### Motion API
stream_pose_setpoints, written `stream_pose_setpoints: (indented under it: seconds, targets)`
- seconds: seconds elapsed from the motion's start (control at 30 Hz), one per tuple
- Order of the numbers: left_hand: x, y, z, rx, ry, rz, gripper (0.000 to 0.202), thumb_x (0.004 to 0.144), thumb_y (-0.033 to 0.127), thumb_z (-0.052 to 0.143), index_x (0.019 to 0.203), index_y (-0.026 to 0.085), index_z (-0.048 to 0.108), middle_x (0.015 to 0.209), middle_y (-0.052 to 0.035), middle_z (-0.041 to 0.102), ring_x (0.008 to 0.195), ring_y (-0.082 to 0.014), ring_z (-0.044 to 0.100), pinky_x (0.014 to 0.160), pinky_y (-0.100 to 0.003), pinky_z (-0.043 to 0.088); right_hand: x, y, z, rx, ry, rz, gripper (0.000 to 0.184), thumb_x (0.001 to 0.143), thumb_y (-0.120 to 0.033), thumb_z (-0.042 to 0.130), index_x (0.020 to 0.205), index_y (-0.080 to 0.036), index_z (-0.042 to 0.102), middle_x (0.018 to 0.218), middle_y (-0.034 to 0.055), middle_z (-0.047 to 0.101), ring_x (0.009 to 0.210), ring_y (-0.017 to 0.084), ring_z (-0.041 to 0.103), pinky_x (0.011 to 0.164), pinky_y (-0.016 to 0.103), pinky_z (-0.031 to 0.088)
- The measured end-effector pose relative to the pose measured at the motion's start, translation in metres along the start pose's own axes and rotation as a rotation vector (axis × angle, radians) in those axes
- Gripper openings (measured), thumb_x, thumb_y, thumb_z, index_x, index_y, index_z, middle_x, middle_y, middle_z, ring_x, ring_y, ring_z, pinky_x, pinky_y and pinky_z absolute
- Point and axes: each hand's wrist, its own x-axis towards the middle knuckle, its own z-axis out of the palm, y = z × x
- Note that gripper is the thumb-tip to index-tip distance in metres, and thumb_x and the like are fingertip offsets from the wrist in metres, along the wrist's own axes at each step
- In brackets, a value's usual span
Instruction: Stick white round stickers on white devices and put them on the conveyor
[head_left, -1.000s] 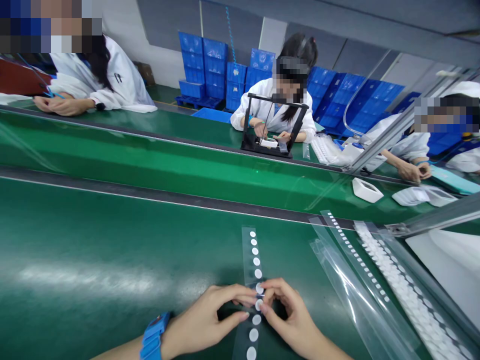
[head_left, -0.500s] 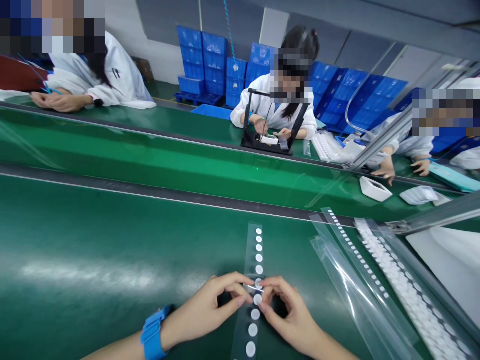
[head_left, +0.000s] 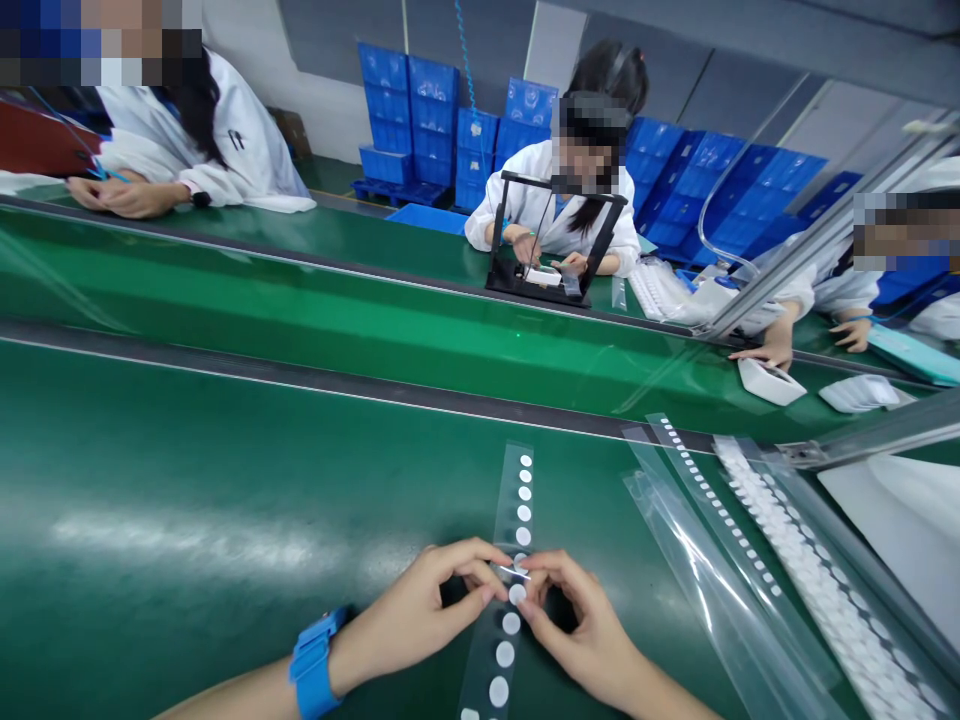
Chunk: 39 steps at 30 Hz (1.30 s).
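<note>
A clear plastic strip [head_left: 513, 515] with one row of round white stickers lies lengthwise in front of me on the green work surface. My left hand [head_left: 424, 615] pinches its left edge near the middle, fingertips bent together. Opposite it, my right hand [head_left: 589, 630] grips the right edge between thumb and fingers, beside one round sticker [head_left: 517, 594]. The strip is bent up between my fingertips, where a crease catches the light. A blue band [head_left: 313, 668] circles my left wrist.
To the right lie clear plastic strips [head_left: 694, 560], a strip of small white stickers [head_left: 716, 500] and a stack of white-dotted strips [head_left: 810, 560]. Past the dark rail [head_left: 300, 388], co-workers sit across the green belt [head_left: 337, 310]. One co-worker's hand [head_left: 776, 345] touches a white device [head_left: 772, 382].
My hands keep their pinch on the sticker strip, which now slants a little more. At the right, a co-worker's hand has come onto the white device. The view has shifted slightly.
</note>
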Motion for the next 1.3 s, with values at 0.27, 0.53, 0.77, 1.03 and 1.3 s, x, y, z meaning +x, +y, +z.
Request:
stream_pose_setpoints:
  seconds: [0.27,0.53,0.77,1.03,1.3]
  targets:
    - [-0.0004,0.0001,-0.0014,-0.006,-0.013,0.000,0.025,0.090,0.015,0.051,0.112,0.024,0.060,0.094,0.0010,0.074,0.093,-0.0175,0.067,0.089,-0.028,0.046,-0.0004,0.0001,-0.0012,0.016,-0.014,-0.003,0.021,0.090,-0.024,0.056,0.111,-0.023,0.055,0.080,0.0005,0.060,0.072,0.015,0.058,0.071,0.027,0.048]
    - [-0.0002,0.0006,0.0003,0.010,0.004,0.002,0.024,0.088,0.015,0.053,0.110,0.022,0.062,0.092,0.0002,0.074,0.090,-0.0179,0.067,0.086,-0.028,0.047,-0.0004,0.0005,-0.0003,-0.024,0.001,-0.001,0.020,0.091,-0.027,0.056,0.110,-0.021,0.056,0.080,0.0022,0.061,0.073,0.015,0.059,0.071,0.028,0.049]
    - [0.0000,-0.0007,-0.0005,0.000,-0.002,-0.012,0.026,0.088,0.014,0.053,0.111,0.023,0.061,0.093,0.0003,0.075,0.092,-0.0182,0.067,0.087,-0.029,0.048,0.0004,-0.0017,-0.0008,-0.028,-0.002,-0.008,0.021,0.090,-0.027,0.055,0.110,-0.022,0.056,0.078,0.0015,0.061,0.072,0.016,0.059,0.071,0.029,0.050]
    - [-0.0002,0.0003,-0.0005,0.006,-0.007,0.012,0.030,0.084,0.009,0.052,0.110,0.021,0.062,0.093,-0.0003,0.075,0.089,-0.0178,0.067,0.084,-0.027,0.049,-0.0001,0.0011,-0.0002,-0.014,-0.010,0.000,0.021,0.091,-0.026,0.056,0.112,-0.022,0.054,0.079,0.0013,0.061,0.073,0.015,0.059,0.071,0.028,0.049]
    - [-0.0037,-0.0009,0.0005,0.077,-0.014,0.056,0.038,0.089,0.013,0.049,0.124,0.026,0.051,0.097,0.0010,0.074,0.092,-0.0167,0.066,0.086,-0.026,0.048,-0.0011,0.0012,-0.0017,-0.007,-0.001,0.036,0.023,0.092,-0.031,0.055,0.113,-0.021,0.053,0.079,0.0021,0.060,0.073,0.016,0.058,0.072,0.029,0.049]
